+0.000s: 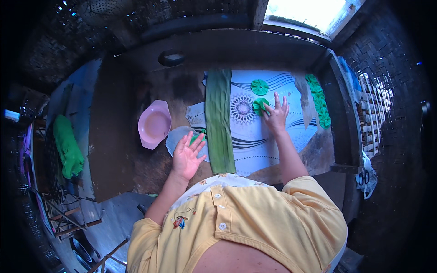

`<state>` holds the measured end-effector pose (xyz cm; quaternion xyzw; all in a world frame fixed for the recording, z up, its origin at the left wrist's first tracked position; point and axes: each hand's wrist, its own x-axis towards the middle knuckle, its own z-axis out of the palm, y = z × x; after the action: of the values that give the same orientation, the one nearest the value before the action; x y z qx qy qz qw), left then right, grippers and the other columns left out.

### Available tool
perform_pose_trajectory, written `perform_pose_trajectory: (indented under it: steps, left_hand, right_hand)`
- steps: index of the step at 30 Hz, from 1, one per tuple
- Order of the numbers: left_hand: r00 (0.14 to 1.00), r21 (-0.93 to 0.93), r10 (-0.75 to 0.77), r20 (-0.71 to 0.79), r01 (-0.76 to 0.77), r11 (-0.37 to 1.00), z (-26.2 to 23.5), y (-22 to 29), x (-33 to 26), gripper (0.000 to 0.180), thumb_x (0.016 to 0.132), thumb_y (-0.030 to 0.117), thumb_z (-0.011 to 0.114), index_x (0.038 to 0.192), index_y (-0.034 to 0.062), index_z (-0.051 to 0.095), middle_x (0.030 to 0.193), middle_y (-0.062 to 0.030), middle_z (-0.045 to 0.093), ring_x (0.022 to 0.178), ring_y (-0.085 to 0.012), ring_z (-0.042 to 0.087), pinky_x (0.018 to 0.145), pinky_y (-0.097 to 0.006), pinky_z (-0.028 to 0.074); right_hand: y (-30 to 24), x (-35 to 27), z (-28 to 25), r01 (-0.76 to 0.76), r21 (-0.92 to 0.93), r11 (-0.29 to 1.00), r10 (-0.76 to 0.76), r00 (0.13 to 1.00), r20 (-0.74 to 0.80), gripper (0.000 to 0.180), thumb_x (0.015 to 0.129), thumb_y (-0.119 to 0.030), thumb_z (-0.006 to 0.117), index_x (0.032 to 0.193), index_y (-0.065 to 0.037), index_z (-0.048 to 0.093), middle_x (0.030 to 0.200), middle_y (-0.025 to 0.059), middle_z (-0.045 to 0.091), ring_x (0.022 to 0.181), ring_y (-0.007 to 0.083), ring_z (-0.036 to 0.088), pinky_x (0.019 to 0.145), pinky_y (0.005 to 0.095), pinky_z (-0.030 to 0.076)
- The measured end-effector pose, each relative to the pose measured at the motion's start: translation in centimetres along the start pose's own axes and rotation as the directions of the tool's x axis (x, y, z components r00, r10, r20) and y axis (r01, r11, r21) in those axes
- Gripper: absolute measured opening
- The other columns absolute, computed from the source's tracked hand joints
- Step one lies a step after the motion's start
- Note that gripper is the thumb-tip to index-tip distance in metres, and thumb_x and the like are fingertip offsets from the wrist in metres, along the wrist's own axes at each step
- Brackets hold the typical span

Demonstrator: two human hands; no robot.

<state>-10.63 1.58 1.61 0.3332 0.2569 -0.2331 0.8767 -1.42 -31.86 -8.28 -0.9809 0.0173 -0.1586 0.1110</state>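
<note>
My right hand (276,117) reaches over a white patterned sheet (255,157). Its thumb and forefinger pinch the edge of a round green pleated disc (259,106), while the other fingers stretch outward. Just beyond lies a second green pleated disc (260,87). My left hand (186,160) is raised with its palm turned up and fingers apart, holding nothing. Partly hidden behind its fingers is a small green piece (196,138). Between my hands, a long green strip (219,120) runs from near my body to the far side; whether it is cloth or leaf I cannot tell.
Left of my left hand sits a pink bowl (154,123). Several green pleated pieces (318,101) form a row at the right. A raised wooden edge (205,45) bounds the far side. A green bundle (68,146) lies far left; scissors (363,176) hang at the right.
</note>
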Motion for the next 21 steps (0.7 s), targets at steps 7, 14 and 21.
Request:
perform_pose_trajectory:
  steps: [7,14,21]
  left_hand:
    - [1.000,0.026,-0.028,0.002,0.028,0.999,0.5,-0.3,0.4,0.071,0.085,0.046,0.051,0.142,0.0160,0.021,0.137,-0.0075,0.043,0.130,-0.0238,0.032,0.107,-0.057,0.002]
    - [1.000,0.031,-0.014,-0.010,0.014,0.999,0.2,-0.1,0.2,0.071,0.085,0.046,0.051,0.142,0.0155,0.020,0.138,-0.0076,0.042,0.130,-0.0240,0.032,0.107,-0.057,0.002]
    - [0.999,0.020,-0.031,0.037,0.030,0.999,0.7,-0.2,0.3,0.073,0.085,0.048,0.051,0.143,0.0173,0.019,0.137,-0.0067,0.043,0.131,-0.0231,0.030,0.107,-0.057,-0.001]
  right_hand:
    - [-0.5,-0.2,-0.2,0.053,-0.075,0.996,-0.053,0.999,0.006,0.032,0.077,-0.036,0.065,0.108,-0.028,0.066,0.149,0.0053,0.022,0.137,0.0378,0.009,0.106,0.0608,0.008]
    - [-1.8,-0.7,-0.2,0.120,-0.272,0.955,-0.110,0.993,0.053,0.047,0.079,-0.054,0.057,0.109,-0.019,0.066,0.150,0.0024,0.022,0.138,0.0360,0.008,0.106,0.0598,0.006]
    - [0.1,2.1,-0.2,-0.295,0.325,0.899,0.241,0.951,0.195,0.052,0.079,-0.060,0.054,0.092,-0.013,0.072,0.144,0.0055,0.034,0.134,0.0362,0.018,0.107,0.0527,0.015]
